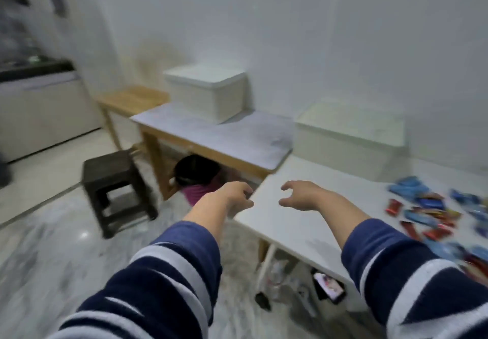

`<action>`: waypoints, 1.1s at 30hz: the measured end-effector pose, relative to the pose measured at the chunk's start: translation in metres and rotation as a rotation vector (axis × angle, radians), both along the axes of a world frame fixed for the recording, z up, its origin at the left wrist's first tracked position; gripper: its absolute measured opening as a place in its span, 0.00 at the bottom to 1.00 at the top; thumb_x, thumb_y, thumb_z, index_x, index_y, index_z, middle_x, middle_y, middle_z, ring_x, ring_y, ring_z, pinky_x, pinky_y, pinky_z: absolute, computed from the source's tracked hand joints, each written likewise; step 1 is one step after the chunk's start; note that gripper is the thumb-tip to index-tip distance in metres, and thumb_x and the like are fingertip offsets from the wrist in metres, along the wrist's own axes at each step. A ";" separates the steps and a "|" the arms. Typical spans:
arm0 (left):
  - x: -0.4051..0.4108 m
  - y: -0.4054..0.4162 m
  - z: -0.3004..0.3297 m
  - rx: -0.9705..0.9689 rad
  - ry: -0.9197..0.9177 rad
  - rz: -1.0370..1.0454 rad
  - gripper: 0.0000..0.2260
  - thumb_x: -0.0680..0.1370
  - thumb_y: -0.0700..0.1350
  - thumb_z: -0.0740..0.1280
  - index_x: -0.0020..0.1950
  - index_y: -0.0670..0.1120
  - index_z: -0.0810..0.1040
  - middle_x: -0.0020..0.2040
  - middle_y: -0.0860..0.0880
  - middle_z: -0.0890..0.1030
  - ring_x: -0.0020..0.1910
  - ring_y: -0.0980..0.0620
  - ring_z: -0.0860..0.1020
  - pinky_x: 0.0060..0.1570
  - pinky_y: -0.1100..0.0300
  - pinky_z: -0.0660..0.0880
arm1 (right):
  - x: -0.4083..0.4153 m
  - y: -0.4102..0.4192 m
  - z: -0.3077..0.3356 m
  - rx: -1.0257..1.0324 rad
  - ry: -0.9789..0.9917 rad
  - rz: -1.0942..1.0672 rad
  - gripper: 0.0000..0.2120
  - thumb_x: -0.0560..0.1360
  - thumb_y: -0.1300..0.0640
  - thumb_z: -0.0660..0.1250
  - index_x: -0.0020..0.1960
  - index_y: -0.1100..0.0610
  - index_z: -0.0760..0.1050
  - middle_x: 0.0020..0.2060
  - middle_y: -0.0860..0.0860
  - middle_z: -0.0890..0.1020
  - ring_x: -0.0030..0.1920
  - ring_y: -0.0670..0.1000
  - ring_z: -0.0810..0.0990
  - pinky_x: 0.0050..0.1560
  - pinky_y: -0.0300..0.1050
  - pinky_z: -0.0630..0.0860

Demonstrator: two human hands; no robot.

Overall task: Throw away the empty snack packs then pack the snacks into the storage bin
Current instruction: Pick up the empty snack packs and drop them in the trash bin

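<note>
head view: blurry
left hand (235, 196): empty, fingers loosely curled, off white table's (287, 214) left edge
right hand (303, 196): empty, fingers loosely curled, above table
blue and red snack packs (433, 214): scattered on table, right
white lidded rectangular storage bin (348, 138): table's back edge
dark bin with pink liner (196, 177): under wooden side table (211, 138)

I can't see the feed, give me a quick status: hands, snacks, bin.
Left hand and right hand empty, held forward. Snacks loose on white table. Lidded bin behind them. Nothing blocking.

Dim, soft indoor light; motion blur throughout.
You get glare spots on the glossy floor (84, 234); the snacks (433, 214) smear at the right edge; wide-angle bending tilts the walls.
</note>
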State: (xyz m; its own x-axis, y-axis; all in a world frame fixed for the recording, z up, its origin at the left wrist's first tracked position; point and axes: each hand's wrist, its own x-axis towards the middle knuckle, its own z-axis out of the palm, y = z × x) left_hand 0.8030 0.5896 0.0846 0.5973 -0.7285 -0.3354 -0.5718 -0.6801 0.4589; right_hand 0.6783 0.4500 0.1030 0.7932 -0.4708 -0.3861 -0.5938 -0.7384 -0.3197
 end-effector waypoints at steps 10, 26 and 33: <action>-0.227 -0.217 0.046 -0.112 -0.052 -0.406 0.20 0.77 0.49 0.66 0.69 0.49 0.70 0.66 0.47 0.75 0.64 0.47 0.73 0.65 0.57 0.70 | -0.273 -0.156 0.045 -0.155 0.002 -0.349 0.26 0.77 0.46 0.64 0.72 0.54 0.66 0.69 0.52 0.72 0.67 0.55 0.73 0.63 0.42 0.69; -0.478 -0.479 0.128 -0.472 -0.110 -0.902 0.20 0.78 0.46 0.65 0.70 0.47 0.70 0.68 0.46 0.73 0.64 0.47 0.74 0.63 0.59 0.68 | -0.565 -0.315 0.086 -0.216 -0.070 -0.903 0.26 0.79 0.48 0.62 0.74 0.53 0.64 0.73 0.53 0.67 0.71 0.54 0.67 0.69 0.44 0.64; -0.559 -0.583 0.181 -0.717 -0.147 -1.019 0.18 0.78 0.46 0.64 0.68 0.49 0.72 0.70 0.48 0.71 0.68 0.48 0.70 0.67 0.57 0.65 | -0.636 -0.384 0.098 -0.256 -0.176 -1.060 0.24 0.78 0.48 0.63 0.73 0.50 0.65 0.73 0.51 0.66 0.71 0.54 0.67 0.68 0.47 0.67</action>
